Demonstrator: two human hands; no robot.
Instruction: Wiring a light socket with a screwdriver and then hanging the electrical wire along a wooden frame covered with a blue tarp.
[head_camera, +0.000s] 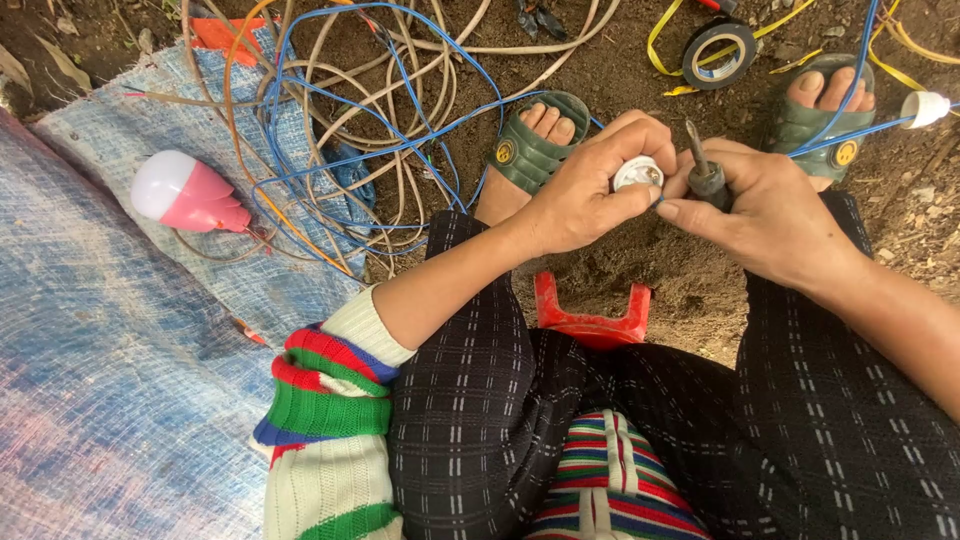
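Head view: the left hand (585, 190) closed its fingers around a small round white plastic lamp socket (638, 173), steadying it; the right hand (760, 205) gripped a dark-handled screwdriver (703, 170) just beside, tip upward, blue wire (830, 132) trailing past its fingers.

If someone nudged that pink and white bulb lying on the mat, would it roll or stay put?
The bulb lies on its side with a round white dome, so it would probably roll in a curve. It looks plastic, likely light. The woven mat may slow it.
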